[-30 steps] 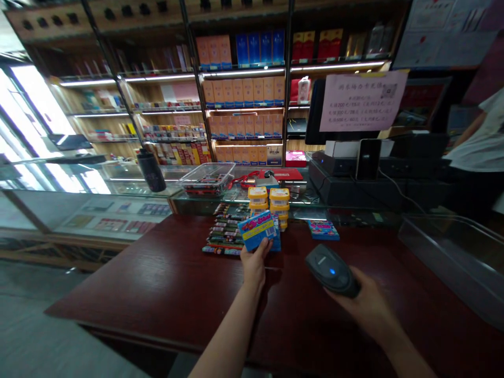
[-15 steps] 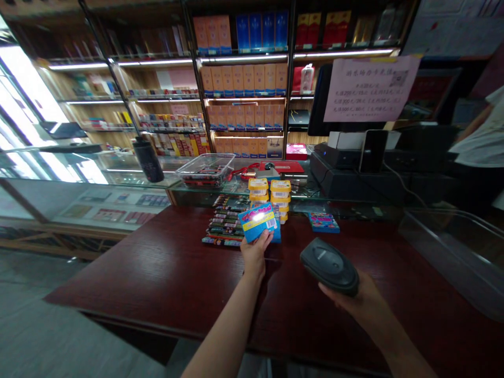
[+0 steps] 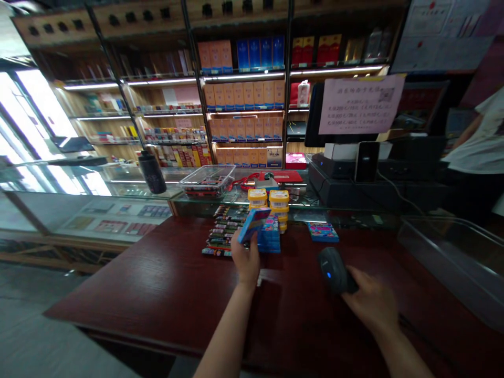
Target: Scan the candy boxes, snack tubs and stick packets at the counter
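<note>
A small blue box (image 3: 252, 224) is gripped in my left hand (image 3: 246, 258), tilted with its edge toward the camera. Behind it stands a stack of blue boxes (image 3: 271, 239), beside rows of dark patterned packs (image 3: 222, 231) and stacked yellow-lidded tubs (image 3: 279, 198). My right hand (image 3: 372, 299) holds a dark barcode scanner (image 3: 333, 269) over the table, a blue light showing on it. Another flat blue pack (image 3: 323, 231) lies farther back, beyond the scanner.
On the glass counter are a clear basket (image 3: 207, 181), a black bottle (image 3: 153, 172) and a monitor carrying a pink notice (image 3: 360, 107). At right, a clear bin (image 3: 452, 257) rests on the brown table (image 3: 157, 294); a person (image 3: 478, 136) stands beyond.
The blue box in my left hand has turned from face-on to nearly edge-on. My right hand has rotated the scanner and moved slightly right. The camera view has tilted up a little.
</note>
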`<state>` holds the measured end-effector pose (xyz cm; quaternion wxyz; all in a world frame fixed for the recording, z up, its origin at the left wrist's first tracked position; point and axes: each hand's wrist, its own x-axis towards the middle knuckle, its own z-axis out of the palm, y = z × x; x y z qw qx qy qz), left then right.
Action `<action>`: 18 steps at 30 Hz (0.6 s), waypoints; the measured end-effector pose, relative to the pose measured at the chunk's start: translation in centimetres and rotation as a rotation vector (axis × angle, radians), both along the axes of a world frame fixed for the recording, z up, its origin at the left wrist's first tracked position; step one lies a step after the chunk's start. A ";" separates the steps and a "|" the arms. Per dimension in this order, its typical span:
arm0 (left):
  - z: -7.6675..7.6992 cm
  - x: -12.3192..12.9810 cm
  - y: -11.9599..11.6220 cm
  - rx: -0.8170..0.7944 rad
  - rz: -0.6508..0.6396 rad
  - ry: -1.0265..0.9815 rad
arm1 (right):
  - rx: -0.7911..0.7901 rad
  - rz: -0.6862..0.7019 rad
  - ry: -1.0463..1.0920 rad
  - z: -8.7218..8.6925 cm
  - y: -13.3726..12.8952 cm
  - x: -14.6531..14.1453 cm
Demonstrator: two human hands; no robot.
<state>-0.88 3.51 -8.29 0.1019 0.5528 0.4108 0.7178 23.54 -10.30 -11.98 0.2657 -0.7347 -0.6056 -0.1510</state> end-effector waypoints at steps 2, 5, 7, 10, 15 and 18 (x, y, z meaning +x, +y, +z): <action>1.5 -0.7 0.5 0.131 0.145 0.238 | 0.016 0.000 -0.029 -0.5 0.0 0.2; 3.3 -1.3 1.6 0.230 0.247 0.557 | 0.037 0.003 -0.021 -0.7 -0.1 0.3; 3.5 -1.4 2.3 0.248 0.268 0.728 | 0.032 0.003 -0.005 -0.7 -0.2 0.3; 2.3 -1.4 3.2 0.236 0.264 0.889 | 0.031 -0.011 0.006 -0.9 -0.3 0.3; 0.0 -1.7 3.4 0.220 0.142 0.925 | 0.015 -0.026 -0.011 -0.8 -0.4 0.3; -0.3 -2.0 3.2 0.199 0.099 0.800 | -0.014 -0.054 -0.011 -0.5 -0.5 0.1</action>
